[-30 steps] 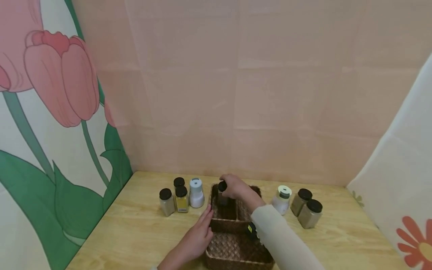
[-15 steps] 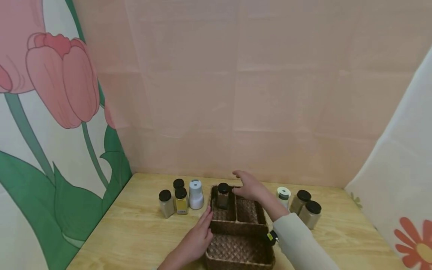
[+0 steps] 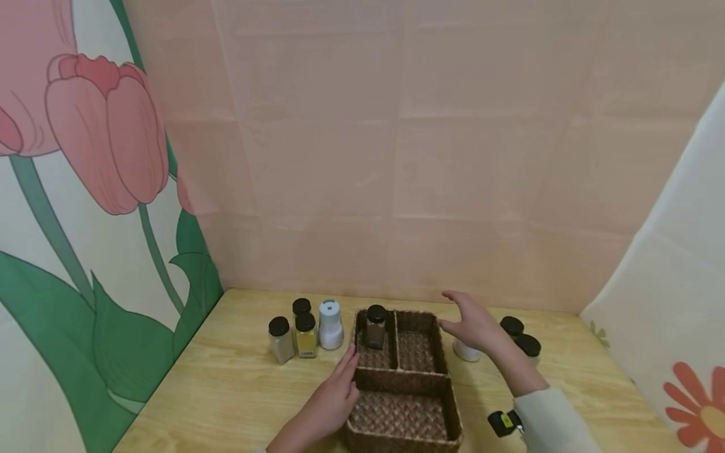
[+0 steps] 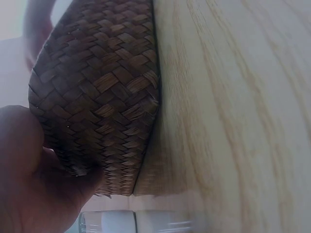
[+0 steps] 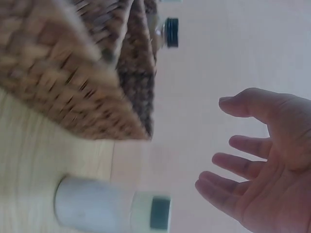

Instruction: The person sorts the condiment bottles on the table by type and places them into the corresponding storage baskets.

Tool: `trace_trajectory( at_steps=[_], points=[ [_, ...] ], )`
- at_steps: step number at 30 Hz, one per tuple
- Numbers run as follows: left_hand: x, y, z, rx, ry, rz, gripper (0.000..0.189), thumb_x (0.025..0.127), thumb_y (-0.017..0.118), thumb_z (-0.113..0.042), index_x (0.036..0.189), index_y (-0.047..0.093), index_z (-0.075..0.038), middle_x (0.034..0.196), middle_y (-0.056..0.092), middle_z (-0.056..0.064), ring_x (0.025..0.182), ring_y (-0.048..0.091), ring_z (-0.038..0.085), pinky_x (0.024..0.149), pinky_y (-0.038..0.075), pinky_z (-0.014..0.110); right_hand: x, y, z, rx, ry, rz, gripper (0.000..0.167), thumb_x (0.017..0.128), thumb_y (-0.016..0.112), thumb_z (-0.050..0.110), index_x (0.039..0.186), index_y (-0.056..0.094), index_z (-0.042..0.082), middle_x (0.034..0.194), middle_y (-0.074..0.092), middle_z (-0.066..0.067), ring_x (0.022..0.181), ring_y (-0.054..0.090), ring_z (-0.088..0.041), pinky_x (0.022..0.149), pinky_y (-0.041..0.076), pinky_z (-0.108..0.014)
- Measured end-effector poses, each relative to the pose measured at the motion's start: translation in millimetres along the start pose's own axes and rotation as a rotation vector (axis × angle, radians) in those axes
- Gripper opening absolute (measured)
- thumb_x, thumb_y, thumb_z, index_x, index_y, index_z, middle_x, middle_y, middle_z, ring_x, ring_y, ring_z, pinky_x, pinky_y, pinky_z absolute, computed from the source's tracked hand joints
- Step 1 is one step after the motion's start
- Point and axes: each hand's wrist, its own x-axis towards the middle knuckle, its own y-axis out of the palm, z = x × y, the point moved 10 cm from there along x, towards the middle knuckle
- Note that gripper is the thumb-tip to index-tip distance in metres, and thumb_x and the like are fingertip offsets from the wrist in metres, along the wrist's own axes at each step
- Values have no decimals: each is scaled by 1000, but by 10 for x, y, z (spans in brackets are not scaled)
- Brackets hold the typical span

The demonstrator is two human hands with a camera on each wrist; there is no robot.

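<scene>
Brown woven basket [image 3: 403, 381] is touched by the left hand [image 3: 333, 397], fingers straight; the right hand [image 3: 474, 326] is held spread and empty beside it. One black-lidded jar [image 3: 376, 332] is stood in the far-left compartment [image 3: 378, 360].

Ahead of me, at twelve o'clock, rises a creased pinkish sheet [image 3: 368, 151]. At ten, pink tulips [image 3: 107, 141] and green leaves [image 3: 51, 346] fill a white panel [image 3: 96, 31]; at three slopes a white drape [image 3: 685, 270], its red flower [image 3: 715, 420] at four. Soft light falls on the pale, wood-grained surface [image 3: 215, 390].
</scene>
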Motion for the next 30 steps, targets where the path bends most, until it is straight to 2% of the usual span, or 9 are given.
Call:
trace_trajectory(
  at_steps=[1, 5, 9, 13, 22, 30],
  points=[
    [8, -3, -1, 4, 3, -4, 56, 106, 43, -15, 160, 28, -6, 171, 9, 6, 147, 35, 29, 106, 47, 46, 17, 16, -90, -30, 56, -13, 71, 99, 65, 39, 155, 37, 4, 155, 37, -28, 135, 43, -50, 97, 46, -64],
    [27, -19, -3, 16, 9, -15, 57, 106, 43, -14, 160, 28, -6, 171, 9, 5, 148, 35, 30, 109, 44, 49, -42, -24, -258, -73, 122, -45, 69, 97, 69, 29, 153, 39, 1, 155, 34, -31, 133, 42, -55, 94, 46, -67],
    [33, -28, -3, 12, 10, -17, 57, 106, 42, -14, 160, 28, -5, 171, 9, 6, 147, 35, 31, 109, 44, 50, -144, -120, -328, -101, 86, -81, 70, 96, 70, 31, 151, 41, -2, 151, 37, -33, 130, 43, -56, 93, 46, -67],
    [20, -13, -6, 3, 6, -9, 57, 106, 43, -14, 160, 28, -4, 171, 9, 6, 147, 35, 32, 110, 43, 50, -233, -225, -414, -123, 73, -120, 67, 94, 72, 25, 147, 44, -4, 146, 42, -35, 128, 44, -57, 94, 44, -69],
    [-2, 20, -19, -12, 9, 4, 56, 105, 43, -13, 158, 30, -1, 170, 11, 10, 148, 33, 32, 111, 41, 51, -443, -442, -748, -159, 82, -185, 66, 90, 75, 21, 140, 47, -12, 138, 45, -41, 124, 43, -60, 97, 39, -71],
    [-12, -7, -13, -10, 6, -3, 56, 105, 43, -13, 159, 29, -3, 171, 10, 7, 147, 36, 31, 109, 44, 50, -557, -496, -873, -204, 84, -219, 63, 88, 78, 19, 135, 51, -14, 133, 50, -41, 121, 46, -59, 98, 40, -70]
  ],
)
